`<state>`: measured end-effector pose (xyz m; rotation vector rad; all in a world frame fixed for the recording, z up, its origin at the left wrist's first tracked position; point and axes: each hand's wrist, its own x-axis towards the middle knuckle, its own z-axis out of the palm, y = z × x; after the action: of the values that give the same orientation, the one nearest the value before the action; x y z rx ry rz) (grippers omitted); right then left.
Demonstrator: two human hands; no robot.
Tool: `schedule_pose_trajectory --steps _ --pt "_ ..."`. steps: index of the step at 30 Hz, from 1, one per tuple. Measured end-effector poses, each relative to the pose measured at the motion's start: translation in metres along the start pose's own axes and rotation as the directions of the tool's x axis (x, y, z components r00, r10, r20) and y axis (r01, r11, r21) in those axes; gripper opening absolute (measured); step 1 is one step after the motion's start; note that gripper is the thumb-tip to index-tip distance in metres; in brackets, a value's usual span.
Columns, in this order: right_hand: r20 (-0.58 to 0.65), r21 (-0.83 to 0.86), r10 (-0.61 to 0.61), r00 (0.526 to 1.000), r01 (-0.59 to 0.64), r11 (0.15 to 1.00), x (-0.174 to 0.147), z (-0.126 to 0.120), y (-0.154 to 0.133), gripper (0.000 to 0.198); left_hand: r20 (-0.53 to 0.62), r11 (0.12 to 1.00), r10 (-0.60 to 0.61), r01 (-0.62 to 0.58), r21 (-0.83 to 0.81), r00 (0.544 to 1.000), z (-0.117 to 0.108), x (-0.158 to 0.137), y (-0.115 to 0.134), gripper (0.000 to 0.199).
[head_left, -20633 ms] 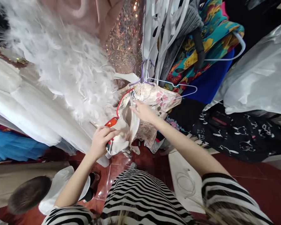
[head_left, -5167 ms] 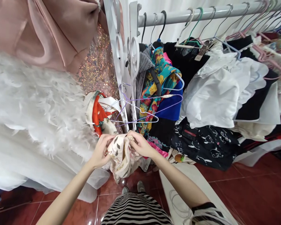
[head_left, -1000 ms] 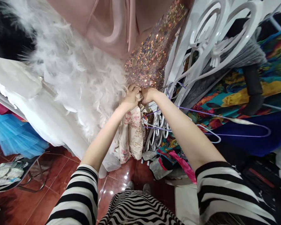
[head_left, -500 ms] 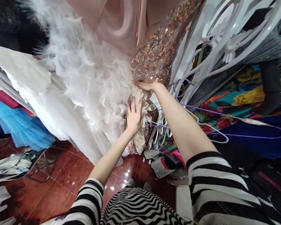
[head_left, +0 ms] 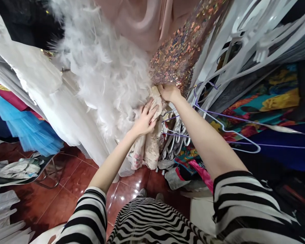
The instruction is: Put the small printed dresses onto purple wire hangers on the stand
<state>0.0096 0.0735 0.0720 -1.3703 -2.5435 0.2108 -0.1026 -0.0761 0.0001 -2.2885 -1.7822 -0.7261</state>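
A cream garment with a floral print (head_left: 151,150) hangs in front of me, between white feathers and hangers. My left hand (head_left: 145,121) lies against its upper part, with the fingers spread over the fabric. At the top of the same garment, my right hand (head_left: 169,92) is closed, its fingers curled on the cream cloth. Right above that hand hangs a sequined pink-gold fabric (head_left: 179,51). A fluffy white feather garment (head_left: 114,74) fills the space left of both hands.
Purple and white wire hangers (head_left: 234,135) stick out to the right, below large white plastic hangers (head_left: 244,61). White dresses (head_left: 56,98) and a blue tulle skirt (head_left: 27,125) hang on the left. Folded clothes (head_left: 178,176) lie low by the red tiled floor (head_left: 71,176).
My right hand has gone from stretched fingers to a curled grip at the garment's top. My left hand has tilted and its fingers are spread wider. The view has shifted slightly.
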Motion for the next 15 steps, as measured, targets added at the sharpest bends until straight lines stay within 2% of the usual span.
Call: schedule_pose_trajectory --steps 1,3,5,6,8,10,12,15 --pt "-0.050 0.015 0.002 0.999 -0.001 1.000 -0.011 0.001 0.001 0.061 -0.002 1.000 0.016 -0.016 -0.026 1.000 0.000 -0.007 -0.001 0.053" --pt "-0.170 0.009 -0.098 0.981 0.101 0.995 -0.035 0.005 0.003 0.058 -0.036 0.997 0.015 -0.018 -0.073 0.999 0.000 -0.019 -0.004 0.046" --pt "-0.249 -0.068 -0.215 0.944 0.205 0.976 -0.060 0.009 0.008 0.058 -0.094 0.993 -0.017 0.006 -0.121 0.995 0.000 -0.026 -0.009 0.041" --pt "-0.272 -0.109 -0.234 0.934 0.212 0.971 -0.073 0.011 0.014 0.058 -0.116 0.988 -0.043 0.024 -0.155 0.992 0.000 -0.028 -0.012 0.039" --pt "-0.316 -0.168 -0.199 0.928 0.151 0.974 -0.100 0.014 0.030 0.055 -0.132 0.963 -0.114 0.077 -0.257 0.985 0.002 -0.030 -0.019 0.035" --pt "-0.383 -0.192 -0.103 0.918 0.030 0.981 -0.129 0.015 0.054 0.053 -0.119 0.913 -0.205 0.146 -0.382 0.971 0.005 -0.029 -0.029 0.030" --pt "-0.459 -0.203 0.002 0.889 -0.107 0.973 -0.157 0.014 0.082 0.052 -0.103 0.845 -0.287 0.201 -0.495 0.952 0.009 -0.030 -0.039 0.023" --pt "-0.471 -0.260 0.100 0.876 -0.247 0.934 -0.189 0.012 0.116 0.053 -0.071 0.759 -0.342 0.231 -0.609 0.937 0.016 -0.032 -0.046 0.013"
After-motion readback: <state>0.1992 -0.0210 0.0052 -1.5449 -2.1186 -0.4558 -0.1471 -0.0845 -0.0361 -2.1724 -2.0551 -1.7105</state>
